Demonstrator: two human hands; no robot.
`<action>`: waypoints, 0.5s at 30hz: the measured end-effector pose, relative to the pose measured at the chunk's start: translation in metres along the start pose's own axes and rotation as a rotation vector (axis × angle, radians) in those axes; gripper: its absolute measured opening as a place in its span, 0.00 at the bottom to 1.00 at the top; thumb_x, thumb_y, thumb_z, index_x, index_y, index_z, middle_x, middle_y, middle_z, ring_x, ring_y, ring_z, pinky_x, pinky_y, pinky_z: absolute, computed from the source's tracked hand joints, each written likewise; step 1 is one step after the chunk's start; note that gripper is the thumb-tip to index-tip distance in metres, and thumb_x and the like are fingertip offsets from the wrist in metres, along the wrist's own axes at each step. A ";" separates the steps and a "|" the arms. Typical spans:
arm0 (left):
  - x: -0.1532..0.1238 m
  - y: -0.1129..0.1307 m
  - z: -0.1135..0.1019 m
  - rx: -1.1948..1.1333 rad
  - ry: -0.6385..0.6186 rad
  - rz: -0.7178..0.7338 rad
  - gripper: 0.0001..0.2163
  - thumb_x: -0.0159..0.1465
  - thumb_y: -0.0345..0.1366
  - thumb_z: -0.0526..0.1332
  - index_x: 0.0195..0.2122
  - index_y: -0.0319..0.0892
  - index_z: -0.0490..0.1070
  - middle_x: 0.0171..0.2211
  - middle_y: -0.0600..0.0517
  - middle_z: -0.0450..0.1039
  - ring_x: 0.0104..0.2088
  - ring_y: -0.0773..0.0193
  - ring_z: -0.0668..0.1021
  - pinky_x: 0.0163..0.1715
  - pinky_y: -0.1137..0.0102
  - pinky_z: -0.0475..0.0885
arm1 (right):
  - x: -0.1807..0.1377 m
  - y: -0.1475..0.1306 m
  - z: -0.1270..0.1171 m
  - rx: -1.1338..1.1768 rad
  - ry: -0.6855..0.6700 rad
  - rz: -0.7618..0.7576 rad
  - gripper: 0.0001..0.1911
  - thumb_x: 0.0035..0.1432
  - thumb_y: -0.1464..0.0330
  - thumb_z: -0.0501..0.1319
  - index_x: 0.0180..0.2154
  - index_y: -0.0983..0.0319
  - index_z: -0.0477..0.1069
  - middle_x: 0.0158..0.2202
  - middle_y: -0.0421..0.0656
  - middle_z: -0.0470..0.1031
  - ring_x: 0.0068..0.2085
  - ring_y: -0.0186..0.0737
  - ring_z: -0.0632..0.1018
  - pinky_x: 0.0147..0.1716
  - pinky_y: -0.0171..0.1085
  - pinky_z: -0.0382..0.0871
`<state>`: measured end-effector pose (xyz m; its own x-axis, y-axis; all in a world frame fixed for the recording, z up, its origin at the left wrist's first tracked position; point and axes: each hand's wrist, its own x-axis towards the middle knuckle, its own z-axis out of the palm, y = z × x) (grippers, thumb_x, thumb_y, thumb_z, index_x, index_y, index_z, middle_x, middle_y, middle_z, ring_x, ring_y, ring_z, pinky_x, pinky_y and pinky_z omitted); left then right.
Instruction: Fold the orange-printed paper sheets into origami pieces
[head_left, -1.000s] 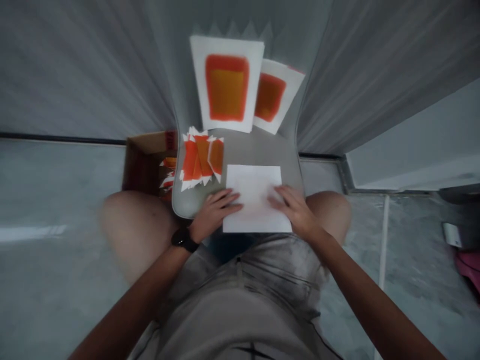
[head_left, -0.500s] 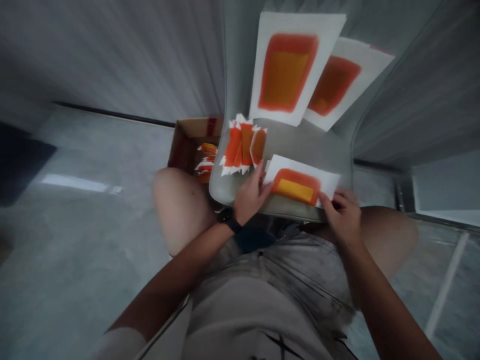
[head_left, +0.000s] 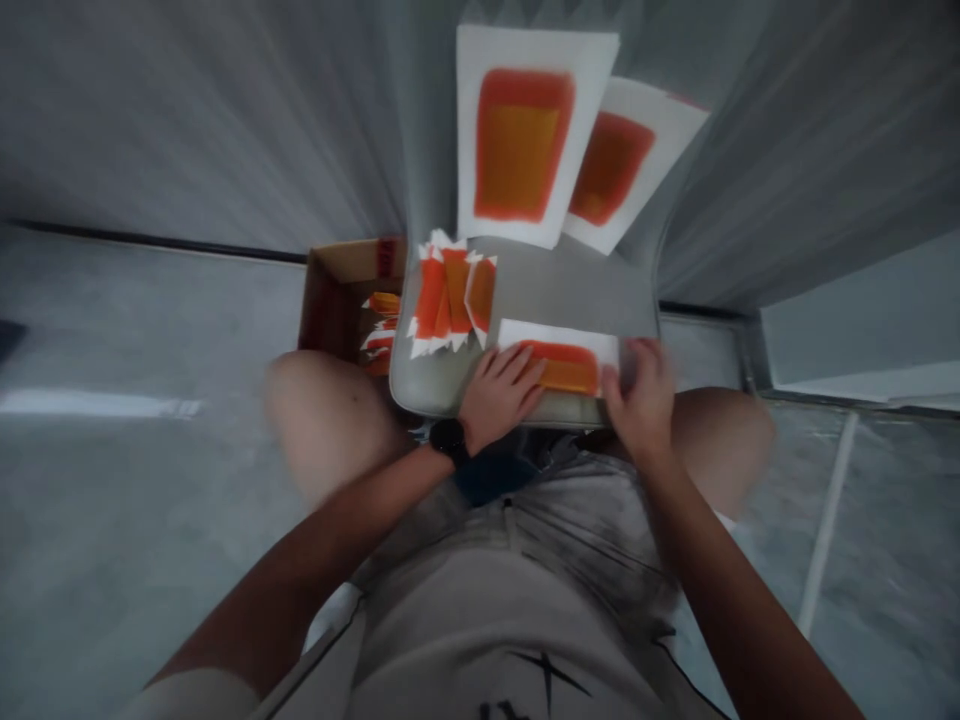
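A white paper sheet (head_left: pixel 559 335) with an orange and yellow painted patch lies folded at the front of the grey chair seat (head_left: pixel 577 290). My left hand (head_left: pixel 502 390) lies flat over its left end with the fingers stretched out. At the right end, my right hand (head_left: pixel 645 395) has its thumb by the paper edge and its fingers apart, partly blurred. Left of the paper is a bunch of folded orange and white paper pieces (head_left: pixel 452 295) with pointed ends.
Two larger painted sheets, one upright-looking on the left (head_left: pixel 536 140) and one tilted on the right (head_left: pixel 626 150), lean at the chair back. A cardboard box (head_left: pixel 322 300) holding more folded pieces stands on the floor left of the seat. Grey curtains (head_left: pixel 225 120) hang behind.
The paper has gone from slightly raised and tilted to lying flat on the seat. My left hand has flattened onto it, and my right thumb has come off its face. The view has shifted.
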<state>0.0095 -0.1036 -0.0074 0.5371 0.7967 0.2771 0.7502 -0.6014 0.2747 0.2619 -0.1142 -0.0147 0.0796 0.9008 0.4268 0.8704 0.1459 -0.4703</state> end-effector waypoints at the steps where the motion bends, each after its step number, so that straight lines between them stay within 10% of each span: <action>1: 0.000 -0.001 0.000 0.008 -0.010 0.001 0.21 0.77 0.43 0.52 0.66 0.43 0.71 0.68 0.44 0.69 0.71 0.50 0.68 0.72 0.49 0.60 | -0.002 -0.007 0.000 -0.039 -0.014 -0.031 0.25 0.72 0.59 0.55 0.63 0.65 0.69 0.63 0.60 0.71 0.64 0.57 0.72 0.63 0.59 0.67; 15: 0.005 0.003 0.002 0.066 0.020 -0.025 0.21 0.77 0.43 0.52 0.65 0.43 0.72 0.70 0.43 0.66 0.71 0.49 0.67 0.71 0.49 0.60 | -0.016 -0.018 0.022 -0.181 -0.197 -0.113 0.27 0.78 0.60 0.48 0.67 0.65 0.69 0.68 0.55 0.71 0.69 0.57 0.68 0.72 0.64 0.52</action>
<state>0.0154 -0.1017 -0.0070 0.5103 0.8099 0.2893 0.7878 -0.5751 0.2204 0.2342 -0.1224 -0.0297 -0.1030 0.9476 0.3023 0.9424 0.1901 -0.2750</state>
